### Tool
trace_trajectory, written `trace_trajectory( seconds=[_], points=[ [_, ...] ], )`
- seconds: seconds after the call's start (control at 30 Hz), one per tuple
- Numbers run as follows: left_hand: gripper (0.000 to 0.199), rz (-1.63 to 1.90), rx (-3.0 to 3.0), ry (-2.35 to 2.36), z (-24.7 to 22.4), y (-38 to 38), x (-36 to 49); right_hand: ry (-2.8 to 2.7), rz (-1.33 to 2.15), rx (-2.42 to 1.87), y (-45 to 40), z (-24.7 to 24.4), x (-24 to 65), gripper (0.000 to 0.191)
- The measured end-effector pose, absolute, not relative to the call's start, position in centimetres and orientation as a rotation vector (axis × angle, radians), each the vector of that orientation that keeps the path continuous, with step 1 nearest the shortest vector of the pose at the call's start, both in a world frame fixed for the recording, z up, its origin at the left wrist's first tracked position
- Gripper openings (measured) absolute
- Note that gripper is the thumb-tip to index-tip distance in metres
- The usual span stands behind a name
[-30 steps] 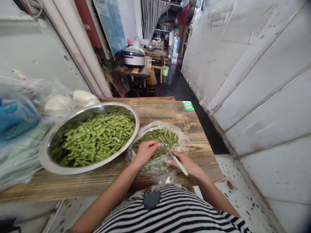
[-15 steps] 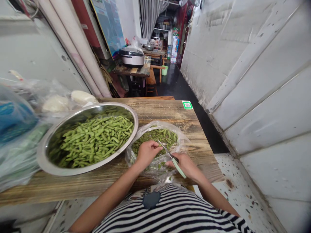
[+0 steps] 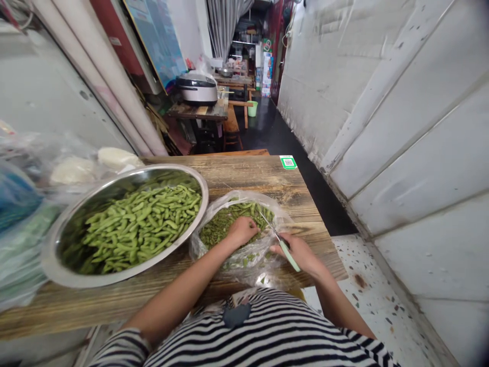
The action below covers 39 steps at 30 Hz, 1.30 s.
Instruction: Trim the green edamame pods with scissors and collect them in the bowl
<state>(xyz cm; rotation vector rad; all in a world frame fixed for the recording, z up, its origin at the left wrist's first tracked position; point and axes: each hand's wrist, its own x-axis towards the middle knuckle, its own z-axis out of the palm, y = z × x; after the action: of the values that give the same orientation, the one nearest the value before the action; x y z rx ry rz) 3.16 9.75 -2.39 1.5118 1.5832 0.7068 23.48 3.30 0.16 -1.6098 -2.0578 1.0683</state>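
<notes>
My right hand [image 3: 300, 251] is closed around green-handled scissors [image 3: 289, 256], whose blades point forward and left over a clear plastic bag [image 3: 280, 214]. In the bag lie green edamame pods [image 3: 250, 209] and small trimmed bits [image 3: 216, 229]. Over the bag's middle, left of the blades, my left hand [image 3: 243, 230] has its fingers curled together; whatever they pinch is too small or hidden to name. To the left, a large steel basin [image 3: 204, 186] holds many edamame pods [image 3: 143, 221].
The basin and bag stand on a wooden table [image 3: 244, 173] with a green QR-code sticker [image 3: 289, 162] at its far right corner. Plastic bags [image 3: 23, 229] crowd the left end. Beyond is a rice cooker [image 3: 197, 88] on another table; a white wall [image 3: 412, 153] runs along the right.
My left hand has moved slightly right and lower among the pods. My right hand with the scissors has shifted a little right, away from it. The view has turned slightly right.
</notes>
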Motion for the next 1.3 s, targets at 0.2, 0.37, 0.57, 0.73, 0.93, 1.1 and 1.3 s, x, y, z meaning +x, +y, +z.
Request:
trace_trajectory(
  seconds=[0.2, 0.37, 0.57, 0.73, 0.93, 1.1, 1.3],
  points=[
    [0.013, 0.734, 1.541, 1.599, -3.2, 10.0, 4.2, -2.058, 1.064, -1.631, 3.2, 0.2, 23.5, 0.040],
    [0.012, 0.894, 1.418, 1.443, -3.4, 9.1, 3.3, -2.066, 1.036, -1.664, 3.1, 0.7, 23.4, 0.045],
    [0.036, 0.977, 0.852, 1.176, -1.9, 7.2, 1.7, -2.191, 0.971, -1.669, 3.4, 1.2, 22.2, 0.042],
    [0.039, 1.067, 0.884, 1.225, -1.3, 6.4, 0.8, -2.251, 0.993, -1.571, 3.5, 1.6, 20.9, 0.039],
    [0.028, 1.095, 1.186, 1.403, -1.5, 6.2, -0.3, -2.275, 1.043, -1.513, 3.6, 2.1, 20.5, 0.036],
    [0.024, 1.055, 1.326, 1.440, -1.4, 6.2, -0.8, -2.280, 1.042, -1.436, 3.6, 2.2, 20.5, 0.036],
    [0.023, 1.023, 1.378, 1.393, -0.9, 6.1, -1.4, -2.252, 1.125, -1.329, 3.5, 1.5, 20.6, 0.037]
  ],
)
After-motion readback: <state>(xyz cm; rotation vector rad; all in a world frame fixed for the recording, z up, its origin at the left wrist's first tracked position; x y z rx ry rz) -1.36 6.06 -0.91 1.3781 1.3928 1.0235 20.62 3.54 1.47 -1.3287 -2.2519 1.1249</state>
